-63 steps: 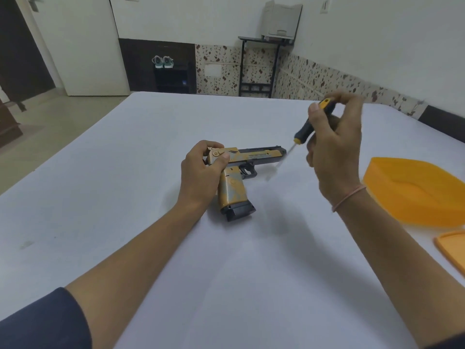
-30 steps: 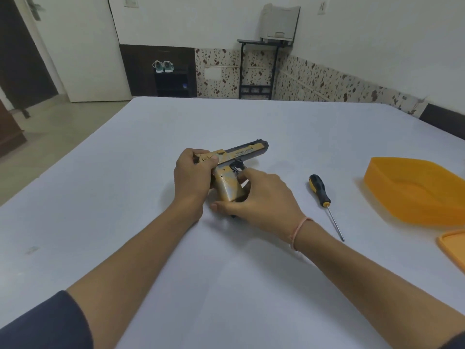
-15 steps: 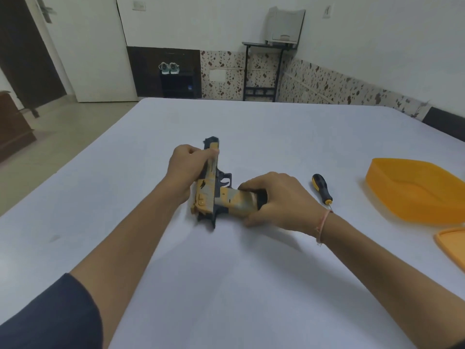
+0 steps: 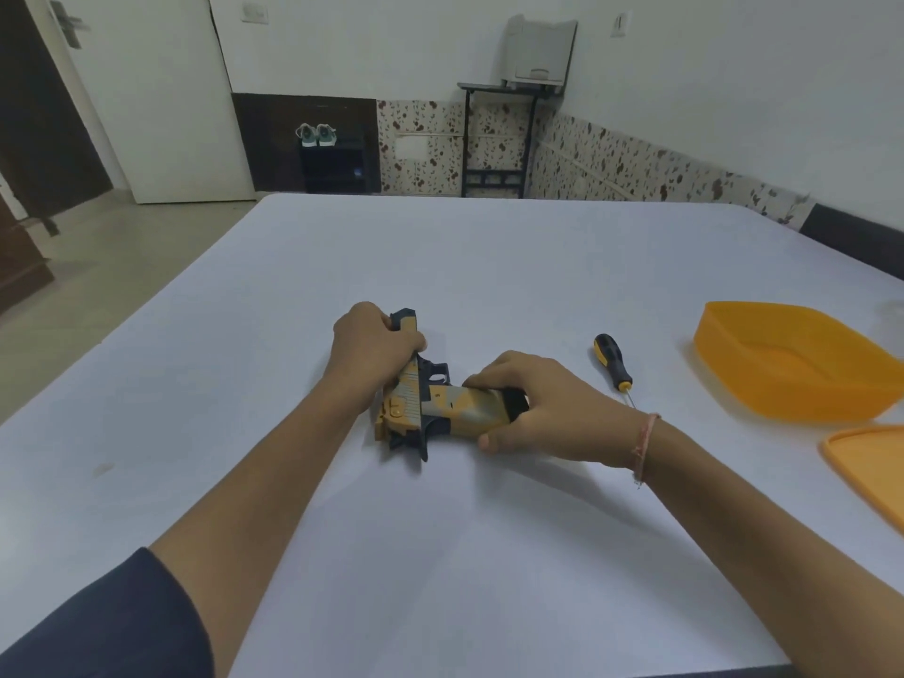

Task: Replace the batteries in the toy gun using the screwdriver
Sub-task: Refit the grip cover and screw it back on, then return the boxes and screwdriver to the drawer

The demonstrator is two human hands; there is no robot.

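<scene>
Left grip point(image 4: 374, 345) tight round toy gun point(image 4: 411, 408) barrel, right grip point(image 4: 557, 408) round its handle, screwdriver point(image 4: 611, 359) nearby on desk point(image 4: 440, 555).

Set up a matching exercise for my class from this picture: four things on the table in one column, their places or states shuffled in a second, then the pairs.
Things
1. orange and dark blue plastic toy gun
2. screwdriver with black and yellow handle
3. deep orange plastic tub
4. flat orange plastic lid

Places or states
A. lying flat, nearer the person than the tub
B. lying loose on the white table, right of the right hand
C. gripped by the left hand and right hand
D. standing open, right of the screwdriver

Pairs: 1-C, 2-B, 3-D, 4-A
</scene>
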